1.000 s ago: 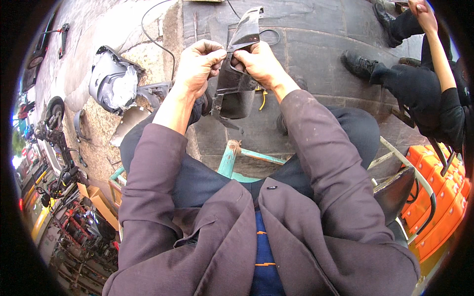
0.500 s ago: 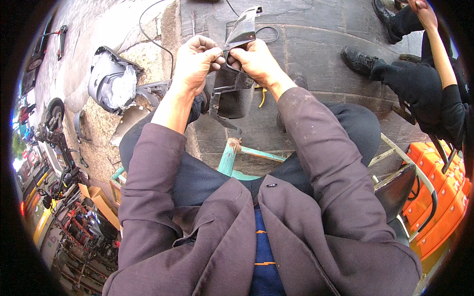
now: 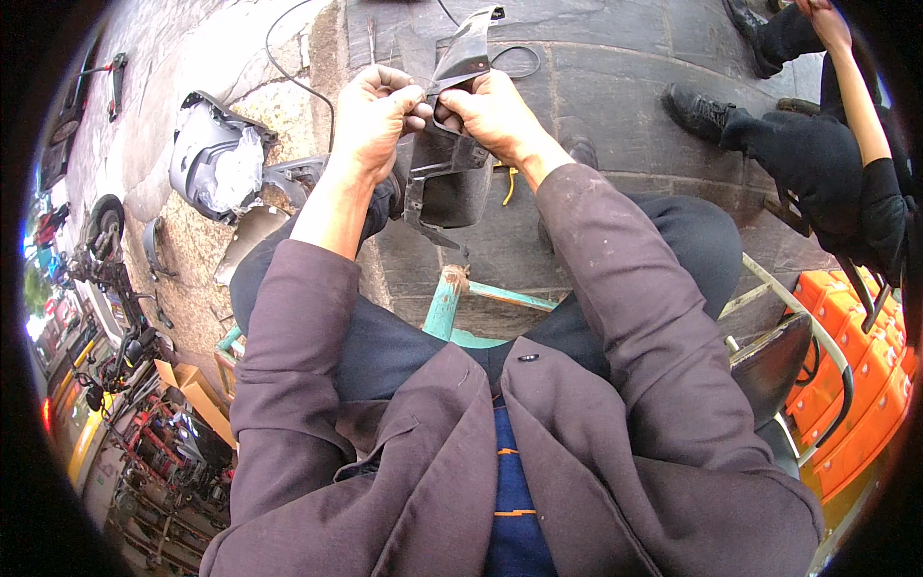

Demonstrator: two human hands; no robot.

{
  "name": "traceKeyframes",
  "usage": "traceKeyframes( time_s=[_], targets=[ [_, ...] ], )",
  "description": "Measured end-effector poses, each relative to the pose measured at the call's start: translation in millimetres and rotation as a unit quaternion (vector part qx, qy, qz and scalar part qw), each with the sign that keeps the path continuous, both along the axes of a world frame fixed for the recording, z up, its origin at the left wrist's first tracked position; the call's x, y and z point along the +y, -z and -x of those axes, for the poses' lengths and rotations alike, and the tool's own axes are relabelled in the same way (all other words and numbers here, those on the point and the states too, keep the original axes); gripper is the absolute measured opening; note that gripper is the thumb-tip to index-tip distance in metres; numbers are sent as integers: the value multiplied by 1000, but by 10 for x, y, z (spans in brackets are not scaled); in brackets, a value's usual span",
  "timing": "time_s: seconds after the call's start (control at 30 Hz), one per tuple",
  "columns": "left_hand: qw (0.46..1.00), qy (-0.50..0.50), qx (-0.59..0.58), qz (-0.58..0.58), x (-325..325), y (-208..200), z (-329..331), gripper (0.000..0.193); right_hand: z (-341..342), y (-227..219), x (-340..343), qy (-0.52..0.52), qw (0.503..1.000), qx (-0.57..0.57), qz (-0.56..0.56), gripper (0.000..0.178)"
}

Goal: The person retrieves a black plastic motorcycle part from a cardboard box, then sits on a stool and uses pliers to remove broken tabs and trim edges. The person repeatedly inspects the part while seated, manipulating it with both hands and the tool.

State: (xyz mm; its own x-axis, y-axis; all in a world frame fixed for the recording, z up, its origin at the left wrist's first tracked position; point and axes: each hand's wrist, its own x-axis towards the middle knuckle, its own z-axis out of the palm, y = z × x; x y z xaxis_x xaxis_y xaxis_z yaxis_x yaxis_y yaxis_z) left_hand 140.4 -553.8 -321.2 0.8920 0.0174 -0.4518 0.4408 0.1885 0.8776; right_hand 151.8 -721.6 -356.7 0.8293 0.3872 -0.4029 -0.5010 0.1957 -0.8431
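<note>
A dark plastic vehicle panel (image 3: 457, 197) with a hollow lower section and a pointed upper end is held up between my knees. My right hand (image 3: 500, 115) is closed on its right edge, the thumb bent inward near the middle. Close against the left edge, my left hand (image 3: 381, 117) is in a pinch, fingers curled toward the thumb. Whatever sits between those fingertips is too small to make out. The two thumbs almost meet over the panel's narrow part.
A grey body panel (image 3: 197, 159) with clear plastic film lies on the ground to the left. Below the held panel is a turquoise stool frame (image 3: 445, 303). Another person's dark-clothed leg (image 3: 788, 154) is at the right, above orange plastic blocks (image 3: 851, 375). A yellow strip (image 3: 510, 188) hangs nearby.
Both hands and the dark panel have shifted slightly to the left and a little farther away. The grip of each hand looks the same.
</note>
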Motion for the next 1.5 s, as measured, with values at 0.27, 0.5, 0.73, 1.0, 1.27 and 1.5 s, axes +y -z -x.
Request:
traceKeyframes(
  time_s=[0.27, 0.5, 0.73, 1.0, 1.27, 1.5],
  targets=[
    [999, -10, -30, -44, -37, 62, 32, 12, 3, 10, 10, 7, 1000, -2, 5, 11],
    [996, -18, -46, -78, -81, 64, 104, 11, 16, 38, 17, 9, 1000, -13, 21, 11],
    [972, 28, -29, -233, -71, 36, 199, 10, 29, 10, 31, 16, 1000, -11, 15, 9],
    [907, 47, -135, -395, -266, -30, 303, 18, 7, 46, 43, 67, 998, -11, -7, 11],
    [900, 17, -140, -413, -314, -83, 205, 28, -1, -12, 72, 103, 993, 33, -48, 10],
    [913, 18, -183, -364, -257, 7, 208, 21, 40, -45, 143, 144, 987, 38, -57, 6]
  ],
)
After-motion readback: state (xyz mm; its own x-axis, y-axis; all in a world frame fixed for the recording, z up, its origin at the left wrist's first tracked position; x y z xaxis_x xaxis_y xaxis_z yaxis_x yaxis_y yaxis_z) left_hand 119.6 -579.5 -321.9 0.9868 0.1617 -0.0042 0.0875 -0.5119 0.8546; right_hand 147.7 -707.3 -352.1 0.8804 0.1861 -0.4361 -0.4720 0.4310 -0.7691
